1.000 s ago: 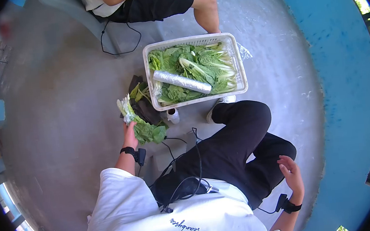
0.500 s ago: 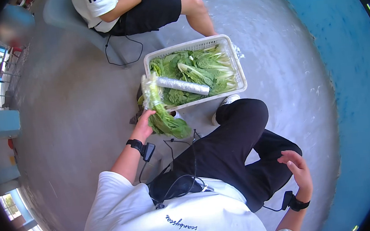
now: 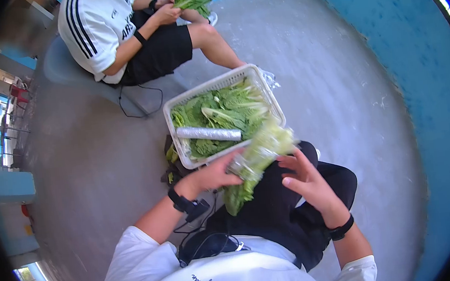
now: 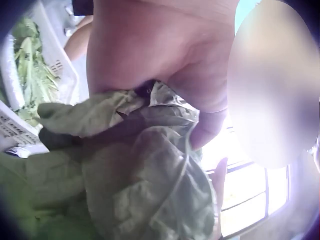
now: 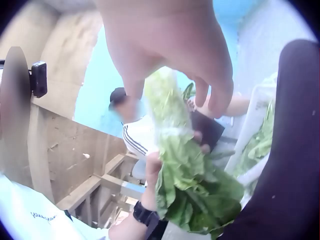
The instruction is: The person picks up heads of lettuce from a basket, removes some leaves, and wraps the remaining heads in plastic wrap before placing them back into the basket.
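Observation:
My left hand (image 3: pixel 215 175) grips a bunch of leafy greens (image 3: pixel 261 149) around its middle, where clear plastic film is wrapped. Pale stalks point up and to the right; the green leaves hang toward my lap. In the left wrist view the leaves (image 4: pixel 150 180) spread below the palm, with shiny film at the grip. My right hand (image 3: pixel 311 183) is beside the stalk end, fingers spread and loosely bent. From the right wrist, that hand (image 5: pixel 170 45) arches over the pale stalks (image 5: pixel 167 100), thumb on one side and fingers on the other.
A white plastic basket (image 3: pixel 170 118) full of leafy greens (image 3: pixel 227 110) stands ahead on the floor, a shiny wrap roll (image 3: pixel 208 134) lying on top. Dark material (image 3: pixel 171 173) lies by its left corner. Another person (image 3: pixel 118 39) sits beyond, holding greens (image 3: pixel 190 0). Cables cross near my lap.
My left hand has carried the wrapped greens from left of the basket rightward, in front of my body. My right hand has moved up and inward from beside my leg to the stalks.

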The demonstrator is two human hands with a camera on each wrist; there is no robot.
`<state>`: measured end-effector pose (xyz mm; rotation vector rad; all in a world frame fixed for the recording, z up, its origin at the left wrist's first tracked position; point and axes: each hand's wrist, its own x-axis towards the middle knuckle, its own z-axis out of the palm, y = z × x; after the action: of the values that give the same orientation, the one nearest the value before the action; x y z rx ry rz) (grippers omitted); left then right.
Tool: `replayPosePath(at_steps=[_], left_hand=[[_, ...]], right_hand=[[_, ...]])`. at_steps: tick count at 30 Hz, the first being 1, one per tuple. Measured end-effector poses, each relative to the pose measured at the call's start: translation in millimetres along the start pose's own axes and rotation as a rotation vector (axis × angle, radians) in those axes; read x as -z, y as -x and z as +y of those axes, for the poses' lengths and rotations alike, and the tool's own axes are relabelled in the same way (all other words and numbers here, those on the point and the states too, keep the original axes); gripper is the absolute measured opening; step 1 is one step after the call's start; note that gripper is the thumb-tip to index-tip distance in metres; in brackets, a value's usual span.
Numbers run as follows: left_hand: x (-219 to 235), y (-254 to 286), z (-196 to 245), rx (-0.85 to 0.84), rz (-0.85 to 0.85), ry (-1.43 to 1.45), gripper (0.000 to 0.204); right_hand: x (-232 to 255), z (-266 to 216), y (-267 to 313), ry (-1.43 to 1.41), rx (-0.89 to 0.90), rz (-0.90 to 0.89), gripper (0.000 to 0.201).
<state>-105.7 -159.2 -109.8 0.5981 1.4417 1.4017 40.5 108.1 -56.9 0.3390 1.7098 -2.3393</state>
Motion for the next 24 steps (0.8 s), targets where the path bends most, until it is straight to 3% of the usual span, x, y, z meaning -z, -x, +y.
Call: replayPosePath(at_steps=[1,3,5,10,14,17,20,24], left_hand=[[-12,-3,10,-0.042,0.039,-0.229,0.084],[-34,-17,29,-0.07,0.004,-0.342,0.081],[-52,-21,53,0.054,0.064,-0.372,0.081],[-61,-23,62,0.079,0.068,-0.463,0.087],[-47,-33,63,-0.128,0.194,-0.614,0.09],[-52,-41,66,-0.028,0.106,-0.123,0.095],[-61,-40,66,-0.008,0.1,-0.185,0.096],[-66,-40,64,-0.062,0.096,-0.247,0.095]], right_hand=[[-6,11,-7,-0.11,0.019,0.025,0.074],[-15,18,-19,-0.232,0.01,0.033,0.06],[-24,5,-30,-0.384,-0.004,0.175,0.05],[-12,12,-38,-0.444,-0.078,0.221,0.044],[-11,3,-34,-0.416,-0.068,0.228,0.045],[-8,4,-34,-0.41,-0.053,0.134,0.047],[-16,-1,-30,-0.388,-0.106,0.114,0.052],[-18,-19,-27,-0.136,-0.076,0.146,0.053]])
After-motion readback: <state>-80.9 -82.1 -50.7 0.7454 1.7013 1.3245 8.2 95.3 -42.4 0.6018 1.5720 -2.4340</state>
